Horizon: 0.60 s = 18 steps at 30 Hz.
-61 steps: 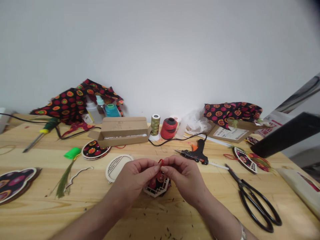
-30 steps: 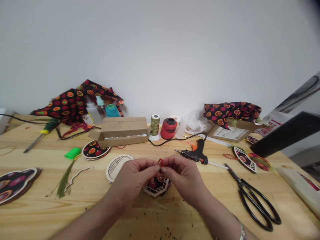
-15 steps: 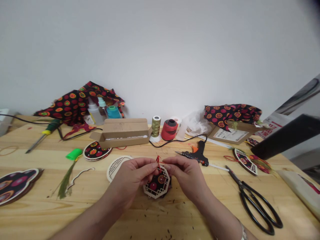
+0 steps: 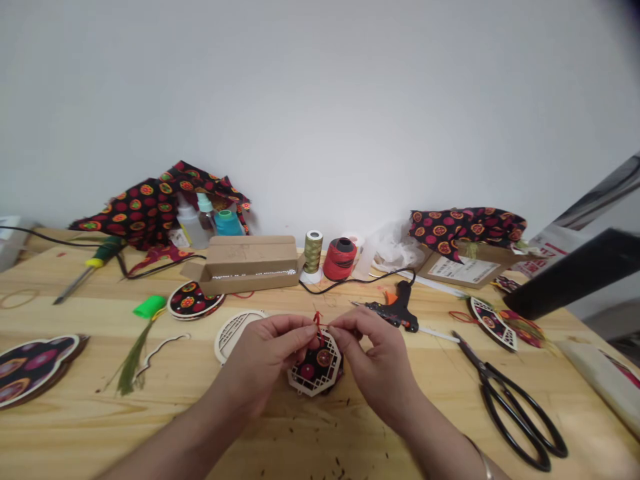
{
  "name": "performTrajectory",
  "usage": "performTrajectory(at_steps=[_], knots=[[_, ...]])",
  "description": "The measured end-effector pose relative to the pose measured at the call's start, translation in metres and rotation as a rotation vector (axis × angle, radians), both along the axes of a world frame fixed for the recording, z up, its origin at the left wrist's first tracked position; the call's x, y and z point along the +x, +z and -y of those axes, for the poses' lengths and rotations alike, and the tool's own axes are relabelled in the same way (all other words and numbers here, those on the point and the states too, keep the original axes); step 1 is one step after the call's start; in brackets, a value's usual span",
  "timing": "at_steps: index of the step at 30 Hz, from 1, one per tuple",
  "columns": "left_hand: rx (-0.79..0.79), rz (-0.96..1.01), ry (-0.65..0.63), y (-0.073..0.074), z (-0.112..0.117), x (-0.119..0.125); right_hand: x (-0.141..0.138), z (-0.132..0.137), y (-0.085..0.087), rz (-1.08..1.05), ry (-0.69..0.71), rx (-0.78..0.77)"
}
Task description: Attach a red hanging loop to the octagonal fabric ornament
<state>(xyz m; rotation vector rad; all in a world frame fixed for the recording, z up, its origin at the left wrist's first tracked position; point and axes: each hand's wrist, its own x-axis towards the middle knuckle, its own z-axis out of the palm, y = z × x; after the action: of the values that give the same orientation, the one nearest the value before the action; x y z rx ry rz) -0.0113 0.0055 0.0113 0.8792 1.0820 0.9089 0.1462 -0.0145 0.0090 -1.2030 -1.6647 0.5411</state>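
Note:
My left hand (image 4: 265,360) and my right hand (image 4: 373,363) hover close together at the table's centre, fingertips pinching a thin red cord (image 4: 317,321). The cord rises from the top of an octagonal wooden lattice ornament (image 4: 316,371) that lies below my hands. Black fabric with red dots shows through its lattice. My right fingers touch the ornament's upper right edge or sit just above it; I cannot tell which. A round lattice frame of pale wood (image 4: 239,335) lies just left of my left hand, partly hidden by it.
A hot glue gun (image 4: 395,316) lies beyond my right hand, and black-handled scissors (image 4: 515,413) lie to the right. Further back stand a cardboard box (image 4: 247,265), thread spools (image 4: 340,259), bottles (image 4: 187,227) and patterned fabric (image 4: 150,210). A dark object (image 4: 575,273) juts in at the right.
My hands have drawn slightly apart, uncovering more of the ornament. The red cord now stands more upright above it, and my right hand has shifted a little to the right.

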Motion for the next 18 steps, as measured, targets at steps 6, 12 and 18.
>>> performTrajectory(at_steps=[6, 12, 18], knots=[[-0.046, 0.026, 0.041, 0.000, 0.001, 0.001, -0.005, 0.007, -0.002, 0.312, -0.075, 0.347], [-0.137, 0.115, 0.044, 0.001, 0.002, 0.002, -0.003, 0.013, -0.006, 0.604, -0.052, 0.489], [-0.168, 0.212, 0.002, 0.002, 0.002, 0.002, -0.005, 0.019, 0.000, 0.782, -0.016, 0.593]])
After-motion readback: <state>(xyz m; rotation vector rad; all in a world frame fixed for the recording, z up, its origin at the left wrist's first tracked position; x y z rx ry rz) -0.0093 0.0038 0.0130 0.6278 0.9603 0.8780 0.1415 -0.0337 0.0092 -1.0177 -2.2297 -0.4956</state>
